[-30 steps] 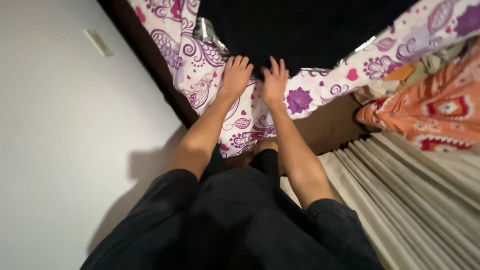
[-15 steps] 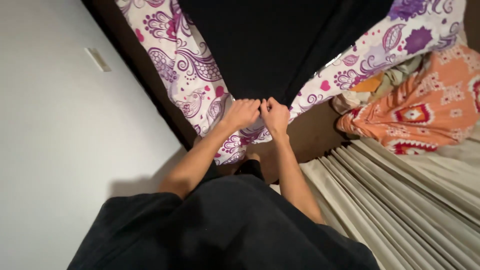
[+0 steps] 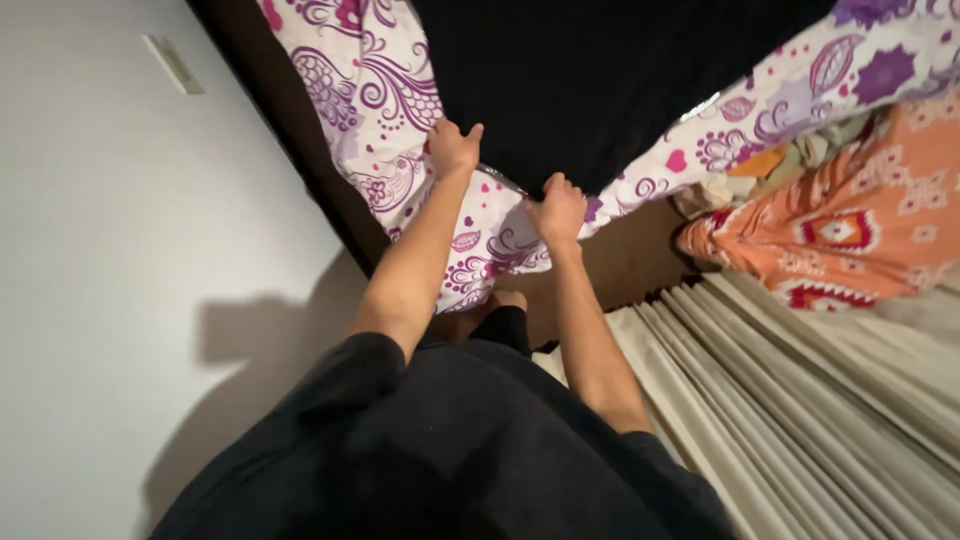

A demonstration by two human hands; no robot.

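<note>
A black cloth [image 3: 600, 80] lies spread over a white sheet with purple and pink flower patterns [image 3: 380, 90] on a bed. My left hand [image 3: 452, 148] grips the cloth's near edge at the left. My right hand [image 3: 558, 208] is closed on the same edge at the near corner. A thin shiny strip shows along the edge between the two hands. My dark clothing fills the bottom of the view.
A white wall [image 3: 120, 250] with a small pale plate [image 3: 172, 64] runs along the left. A beige pleated curtain [image 3: 830, 400] hangs at the lower right. An orange patterned cloth [image 3: 850, 220] lies in a heap at the right. My bare foot [image 3: 508, 299] stands on the brown floor.
Both hands were flat on the sheet, then came together pinching the black cloth's corner. Now my left hand has slid away to the upper left along the edge.
</note>
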